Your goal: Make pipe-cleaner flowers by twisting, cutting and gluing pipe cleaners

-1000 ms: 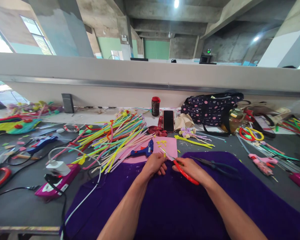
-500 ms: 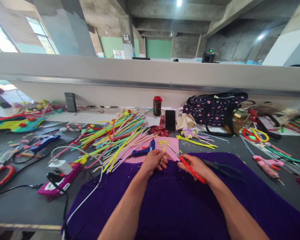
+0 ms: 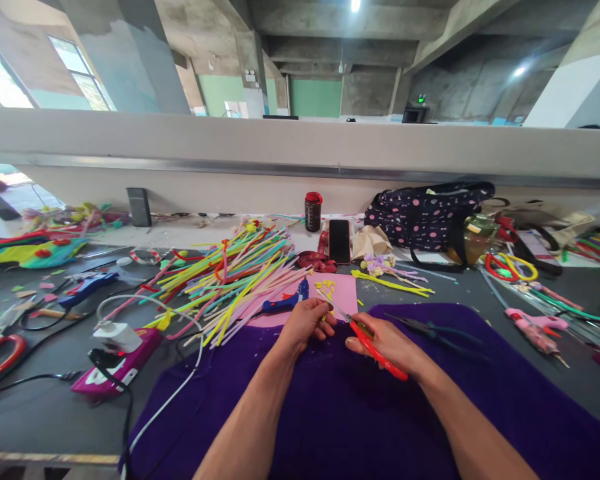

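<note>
My left hand [image 3: 307,325] is closed in a pinch over the pink sheet's near edge, with a bit of yellow pipe cleaner [image 3: 324,317] at its fingertips, mostly hidden by the fingers. In my right hand [image 3: 387,343] are red-handled scissors [image 3: 384,359]. Their metal blades point up and left, crossing close to the left fingertips. Small cut yellow pieces [image 3: 327,287] lie on the pink sheet [image 3: 347,288] just beyond. A blue glue gun [image 3: 286,303] rests left of them.
A heap of coloured pipe cleaners [image 3: 225,267] spreads at left. Dark pliers [image 3: 437,333] lie on the purple cloth [image 3: 370,413]. A magenta power strip [image 3: 117,367] with cables is at left. Behind are a phone [image 3: 339,241], a bottle [image 3: 313,212] and a patterned bag [image 3: 420,217]. A pink glue gun [image 3: 537,327] is at right.
The scissors have swung left, so their blades now reach beside my left fingertips. The upright yellow bit above the left fingers no longer shows there. My left hand has hardly moved.
</note>
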`<action>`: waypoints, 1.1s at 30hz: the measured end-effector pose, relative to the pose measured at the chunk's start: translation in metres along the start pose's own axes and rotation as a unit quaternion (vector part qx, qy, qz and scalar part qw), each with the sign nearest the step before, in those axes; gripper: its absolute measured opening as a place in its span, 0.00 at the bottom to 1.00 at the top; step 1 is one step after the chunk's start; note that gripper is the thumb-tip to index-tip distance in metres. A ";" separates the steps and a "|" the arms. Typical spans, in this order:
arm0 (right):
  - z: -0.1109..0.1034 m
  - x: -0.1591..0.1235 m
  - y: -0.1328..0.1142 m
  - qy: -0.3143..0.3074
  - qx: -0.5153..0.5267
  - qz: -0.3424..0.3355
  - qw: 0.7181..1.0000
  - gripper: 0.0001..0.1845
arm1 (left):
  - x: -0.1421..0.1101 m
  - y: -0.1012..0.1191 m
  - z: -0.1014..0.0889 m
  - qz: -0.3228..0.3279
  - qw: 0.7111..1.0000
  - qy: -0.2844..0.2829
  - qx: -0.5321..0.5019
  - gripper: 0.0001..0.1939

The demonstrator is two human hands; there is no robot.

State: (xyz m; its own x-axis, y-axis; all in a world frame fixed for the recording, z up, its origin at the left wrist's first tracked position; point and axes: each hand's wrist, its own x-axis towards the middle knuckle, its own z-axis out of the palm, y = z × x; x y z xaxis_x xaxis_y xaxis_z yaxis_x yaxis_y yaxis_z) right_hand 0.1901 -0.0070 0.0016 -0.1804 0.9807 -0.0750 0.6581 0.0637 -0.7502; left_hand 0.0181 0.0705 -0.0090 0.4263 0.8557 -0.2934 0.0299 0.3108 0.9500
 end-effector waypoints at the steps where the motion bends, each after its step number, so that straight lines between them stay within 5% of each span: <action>1: 0.000 0.000 -0.001 0.000 0.002 0.000 1.000 0.26 | 0.000 0.000 0.001 -0.001 1.000 0.000 0.004 0.07; 11: 0.000 0.007 0.005 -0.005 0.035 -0.007 0.999 0.18 | 0.005 -0.007 -0.001 -0.015 0.999 -0.005 0.035 0.11; 26: 0.000 0.014 0.012 0.005 -0.067 -0.001 0.998 0.16 | 0.008 -0.016 0.004 -0.053 0.989 -0.013 0.140 0.07; 33: -0.006 0.006 0.014 0.019 0.069 0.064 0.995 0.23 | 0.011 -0.014 -0.002 -0.015 0.997 0.024 0.072 0.07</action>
State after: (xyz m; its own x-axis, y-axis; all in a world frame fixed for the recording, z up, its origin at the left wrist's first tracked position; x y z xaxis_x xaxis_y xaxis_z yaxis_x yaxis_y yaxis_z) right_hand 0.2026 0.0012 -0.0057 -0.0731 0.9856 -0.1526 0.5674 -0.0847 -0.8191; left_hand 0.0209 0.0763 -0.0254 0.3793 0.8670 -0.3230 0.1731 0.2764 0.9453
